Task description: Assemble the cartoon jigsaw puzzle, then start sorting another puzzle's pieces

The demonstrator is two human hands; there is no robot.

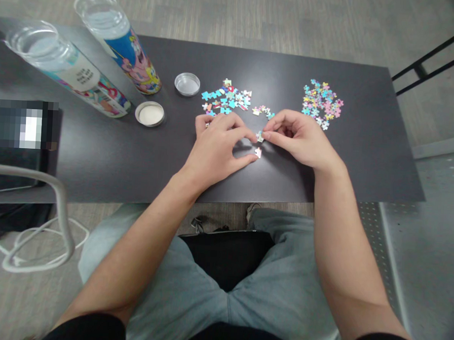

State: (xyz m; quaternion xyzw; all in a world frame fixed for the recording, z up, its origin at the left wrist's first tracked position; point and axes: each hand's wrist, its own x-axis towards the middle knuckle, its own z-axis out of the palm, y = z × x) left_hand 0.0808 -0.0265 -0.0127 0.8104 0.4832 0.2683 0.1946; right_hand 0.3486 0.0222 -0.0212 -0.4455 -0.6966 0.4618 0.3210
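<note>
My right hand [297,138] pinches a small jigsaw puzzle piece [259,136] between thumb and index finger, just over the dark table. My left hand [221,142] lies opposite, its thumb and index finger spread apart. Its index fingertip comes up to the pinched piece, and its thumb tip is at a second, pinkish puzzle piece [258,153] nearer to me. Beyond both hands is a short curved row of puzzle pieces [263,111]. A loose pile of mostly blue pieces [227,96] spreads beyond my left hand, partly hidden by it.
Another puzzle pile [322,104], pink, yellow and blue, lies at the right on the table [365,147]. Two clear printed tubes [136,58] [90,81] stand at the left, beside two round lids [187,84] [149,114]. A white cable [62,217] loops at the lower left.
</note>
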